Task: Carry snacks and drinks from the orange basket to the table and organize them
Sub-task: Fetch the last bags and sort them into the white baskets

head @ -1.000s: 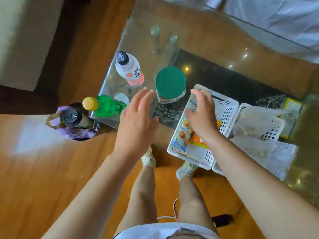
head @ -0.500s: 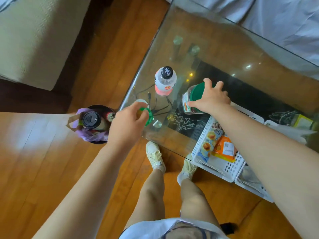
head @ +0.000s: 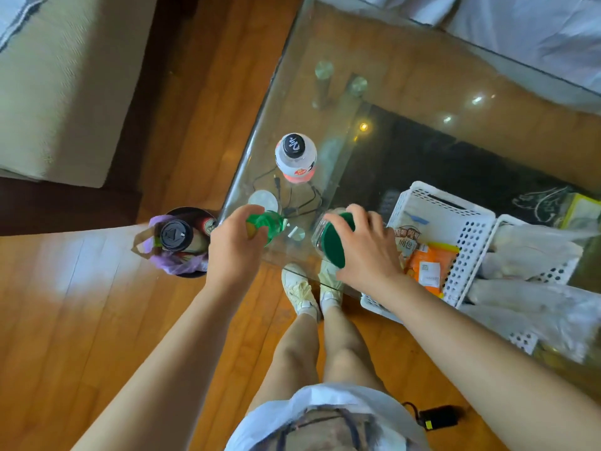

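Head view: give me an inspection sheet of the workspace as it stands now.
Surface: glass table, transparent, floor and a dark lower shelf visible through it.
Job's things: green bottle and green-lidded jar, both tilted, near the table's front edge; white bottle with black cap upright behind them; snack packets in a white basket.
Clutter: plastic bags in a second white basket.
Grips: left hand holds the green bottle's top; right hand holds the jar's lid.
Cables: black cable under the glass; a black device with cord on the floor.
Surroundings: wooden floor; bin with purple bag and cup beside the table.
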Available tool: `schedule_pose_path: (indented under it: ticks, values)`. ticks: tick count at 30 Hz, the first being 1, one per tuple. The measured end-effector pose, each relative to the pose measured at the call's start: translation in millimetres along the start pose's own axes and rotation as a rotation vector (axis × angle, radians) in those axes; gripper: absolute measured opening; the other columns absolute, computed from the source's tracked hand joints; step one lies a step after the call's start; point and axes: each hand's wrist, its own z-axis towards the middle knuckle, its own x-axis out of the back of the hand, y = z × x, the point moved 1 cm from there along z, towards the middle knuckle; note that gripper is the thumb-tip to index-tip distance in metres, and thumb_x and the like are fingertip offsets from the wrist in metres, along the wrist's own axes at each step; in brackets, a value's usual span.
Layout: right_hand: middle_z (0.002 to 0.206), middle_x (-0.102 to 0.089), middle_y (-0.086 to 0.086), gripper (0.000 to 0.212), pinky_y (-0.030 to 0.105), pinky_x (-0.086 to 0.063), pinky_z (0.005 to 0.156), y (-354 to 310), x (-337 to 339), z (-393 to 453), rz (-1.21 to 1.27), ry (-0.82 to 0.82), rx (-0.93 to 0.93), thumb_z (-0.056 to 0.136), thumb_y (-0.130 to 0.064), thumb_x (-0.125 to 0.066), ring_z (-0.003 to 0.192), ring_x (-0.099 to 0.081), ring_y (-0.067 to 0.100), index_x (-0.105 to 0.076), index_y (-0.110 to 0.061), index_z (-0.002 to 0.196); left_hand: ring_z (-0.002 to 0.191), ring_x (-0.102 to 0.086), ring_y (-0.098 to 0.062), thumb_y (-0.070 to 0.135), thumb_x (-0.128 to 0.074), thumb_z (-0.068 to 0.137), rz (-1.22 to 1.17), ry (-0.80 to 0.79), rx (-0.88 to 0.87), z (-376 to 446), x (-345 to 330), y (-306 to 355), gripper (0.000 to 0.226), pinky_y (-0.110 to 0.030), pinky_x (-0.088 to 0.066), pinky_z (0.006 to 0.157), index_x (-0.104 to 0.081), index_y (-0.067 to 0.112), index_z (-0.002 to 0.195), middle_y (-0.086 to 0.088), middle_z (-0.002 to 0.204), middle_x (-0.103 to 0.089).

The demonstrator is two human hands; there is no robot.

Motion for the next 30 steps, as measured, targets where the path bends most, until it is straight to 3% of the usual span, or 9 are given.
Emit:
schedule_pose_path:
  ticks: [8,12,15,17,20,23,27,30]
  values:
    - [0.145,-0.024,0.004,0.092,0.042,-0.035,0.095,-0.3,-17.0,-11.2,-0.006,-0.025,0.016,0.067,-0.018,-0.076,0.129,-0.026,0.03,-0.02,-0.029,0.139,0.102,-0.054,-0.02,0.004,-0.057,0.085,-0.014,0.099,0.07,-2.1,-8.7,8.2,0.031,-0.025,-0.04,0.078,-0.062,0.014,0.115,-0.008,0.117,-0.063]
    - [0.146,-0.022,0.002,0.088,0.043,-0.034,0.1,2.8,-14.9,-11.9,0.101,-0.071,0.003,0.07,-0.019,-0.074,0.132,-0.022,0.028,-0.023,-0.03,0.14,0.092,-0.049,-0.015,0.004,-0.057,0.085,-0.007,0.085,0.077,0.1,-6.1,7.7,0.032,-0.025,-0.04,0.074,-0.063,0.016,0.113,-0.005,0.107,-0.062]
    - [0.145,-0.028,0.0,0.079,0.042,-0.033,0.103,5.0,-6.5,-7.0,0.258,-0.114,-0.04,0.074,-0.029,-0.072,0.134,-0.023,0.025,-0.028,-0.029,0.139,0.084,-0.05,-0.014,0.005,-0.057,0.084,0.007,0.066,0.071,0.3,-3.8,7.6,0.031,-0.025,-0.039,0.071,-0.064,0.018,0.112,0.001,0.095,-0.059]
    - [0.143,-0.034,0.002,0.072,0.041,-0.033,0.104,2.9,6.4,1.7,0.36,-0.067,-0.062,0.077,-0.033,-0.069,0.133,-0.029,0.024,-0.032,-0.025,0.138,0.085,-0.054,-0.017,0.005,-0.057,0.084,0.011,0.04,0.064,-0.1,-3.1,8.4,0.03,-0.025,-0.041,0.071,-0.064,0.019,0.11,-0.003,0.101,-0.064]
    - [0.133,-0.044,0.007,0.063,0.034,-0.04,0.096,-9.4,37.2,26.4,0.502,0.105,-0.041,0.081,-0.026,-0.066,0.122,-0.044,0.023,-0.037,-0.018,0.136,0.107,-0.059,-0.028,0.004,-0.057,0.084,0.015,-0.02,0.049,1.7,-1.0,9.8,0.031,-0.028,-0.048,0.082,-0.064,0.019,0.11,-0.013,0.122,-0.063]
    - [0.121,-0.047,0.008,0.056,0.03,-0.041,0.078,-29.0,67.4,58.6,0.481,0.196,-0.017,0.083,-0.021,-0.064,0.11,-0.05,0.025,-0.04,-0.022,0.133,0.112,-0.058,-0.03,0.001,-0.058,0.083,0.043,-0.074,-0.003,4.4,3.6,9.9,0.032,-0.026,-0.044,0.081,-0.065,0.018,0.11,-0.013,0.124,-0.062]
    - [0.112,-0.049,0.01,0.04,0.033,-0.04,0.07,-50.2,86.8,91.3,0.361,0.115,-0.03,0.086,-0.024,-0.058,0.095,-0.055,0.033,-0.046,-0.026,0.125,0.096,-0.059,-0.021,0.0,-0.058,0.083,0.078,-0.108,-0.057,6.8,7.7,8.3,0.031,-0.013,-0.034,0.07,-0.065,0.015,0.11,-0.01,0.123,-0.062]
    - [0.106,-0.054,0.011,0.026,0.032,-0.036,0.067,-58.2,89.9,100.8,0.251,0.097,-0.035,0.09,-0.028,-0.053,0.09,-0.057,0.035,-0.049,-0.023,0.115,0.111,-0.058,-0.027,0.0,-0.059,0.084,0.084,-0.141,-0.08,9.9,10.0,8.0,0.032,-0.02,-0.044,0.084,-0.064,0.015,0.111,-0.01,0.13,-0.058]
